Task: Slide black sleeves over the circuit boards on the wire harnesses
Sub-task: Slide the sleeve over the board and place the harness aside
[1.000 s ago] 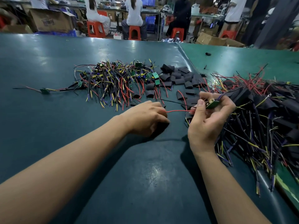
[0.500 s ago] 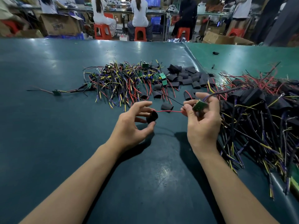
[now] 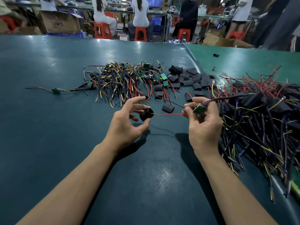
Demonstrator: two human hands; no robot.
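Observation:
My left hand (image 3: pixel 128 124) pinches a black sleeve (image 3: pixel 146 114) between thumb and fingers, its round mouth facing right. A red wire (image 3: pixel 168 114) runs from inside the sleeve to my right hand (image 3: pixel 203 125). That hand grips a small green circuit board (image 3: pixel 200 109) with purple and black leads trailing off to the right. Both hands hover above the table, about a wire's length apart. A heap of bare harnesses with green boards (image 3: pixel 129 78) lies behind the hands, beside loose black sleeves (image 3: pixel 186 77).
A big pile of sleeved harnesses (image 3: pixel 263 114) covers the right side. One flat sleeve (image 3: pixel 168 108) lies between my hands, a single harness (image 3: pixel 56 91) far left. The dark green table (image 3: pixel 48 127) meets a lighter mat (image 3: pixel 251 62) at right. People sit on red stools beyond.
My left hand lifted off the table holding the sleeve, with the red wire now threaded into it. Both hands rose slightly and the sleeve's mouth turned toward the board.

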